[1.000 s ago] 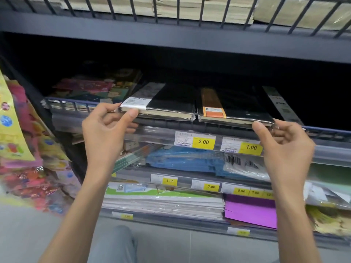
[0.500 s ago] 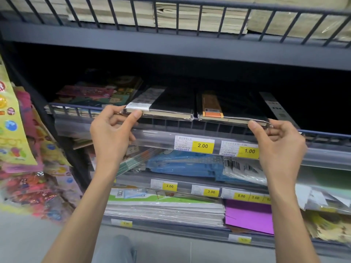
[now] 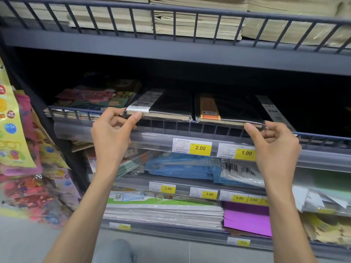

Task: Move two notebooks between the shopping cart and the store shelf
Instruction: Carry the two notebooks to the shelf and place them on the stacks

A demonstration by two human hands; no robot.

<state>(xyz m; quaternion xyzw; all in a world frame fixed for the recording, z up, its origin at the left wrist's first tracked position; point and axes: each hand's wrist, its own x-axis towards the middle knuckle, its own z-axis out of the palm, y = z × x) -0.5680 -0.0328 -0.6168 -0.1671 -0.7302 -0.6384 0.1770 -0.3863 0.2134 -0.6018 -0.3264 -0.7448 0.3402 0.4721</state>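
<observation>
The left hand (image 3: 114, 133) pinches the near left corner of a white-banded black notebook (image 3: 171, 105), thumb on top of the clear wrap and fingers curled beneath. The right hand (image 3: 275, 143) pinches the near right corner of an orange-banded black notebook (image 3: 233, 109) in the same way.

Both notebooks lie flat and side by side, directly above the 2.00 price tag (image 3: 200, 148). Their inner corners almost meet just above that tag. Their near edges sit over the blue wire rail (image 3: 322, 136) that runs above the tag. Whether they rest on the rail or are held just off it cannot be told.

Each notebook's long axis runs front to back into the dark bay. The short edge with its pale page ends faces the person, and the paper band runs lengthwise down the left side of the cover.

All of this is on a dark grey metal store shelf (image 3: 171, 54). High above the tag, behind another rail, sit stacks of kraft-paper notebooks (image 3: 190, 25). Just below the tag lie blue packs (image 3: 180, 168), and further down to its right a sheaf of purple paper (image 3: 247, 219). Far left of the tag hang bright sticker packs (image 3: 17, 130). Well below it, a grey tiled floor (image 3: 28, 240) shows.
</observation>
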